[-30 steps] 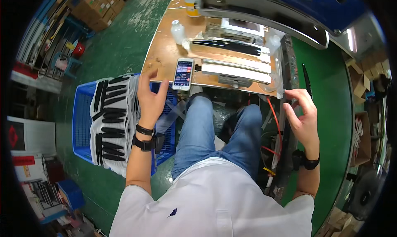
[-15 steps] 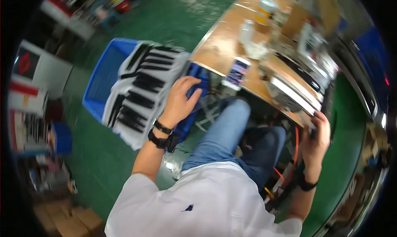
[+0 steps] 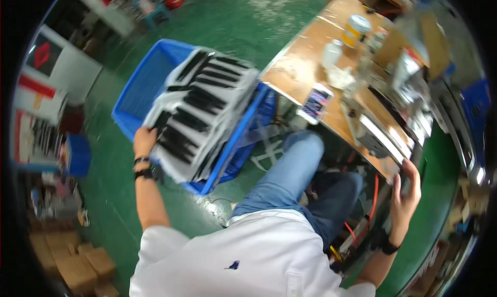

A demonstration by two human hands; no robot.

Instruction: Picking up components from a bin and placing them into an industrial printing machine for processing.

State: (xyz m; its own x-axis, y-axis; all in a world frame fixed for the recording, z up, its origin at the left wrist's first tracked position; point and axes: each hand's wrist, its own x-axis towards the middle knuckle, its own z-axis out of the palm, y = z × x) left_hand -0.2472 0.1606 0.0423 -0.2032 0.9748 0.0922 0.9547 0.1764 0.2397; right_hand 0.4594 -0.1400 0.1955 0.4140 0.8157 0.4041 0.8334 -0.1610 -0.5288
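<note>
My left hand (image 3: 144, 142) is at the left edge of a stack of white plastic sheets (image 3: 178, 118). Its fingers curl in at the end of a black strip (image 3: 162, 122), seemingly gripping it; the fingertips are partly hidden. More black strips (image 3: 204, 99) lie in rows on the white sheet. A blue plastic crate (image 3: 135, 92) holds the stack, which overhangs its rim. Over on the right, my right hand (image 3: 408, 193) has thumb and fingers apart, fingertips by the near end of a long metal fixture (image 3: 384, 137) at the table's edge.
The wooden table (image 3: 292, 71) carries a phone (image 3: 316, 104), a clear bottle (image 3: 332, 53), crumpled white tissue (image 3: 340, 78) and a yellow-white can (image 3: 356, 30). An orange hose (image 3: 374, 196) hangs below it. Cardboard boxes (image 3: 77, 263) stand on the green floor at lower left.
My left hand has moved left across the stack, from its right side to its left edge. My right hand stays near the fixture's end, its fingers now more spread. The view has shifted.
</note>
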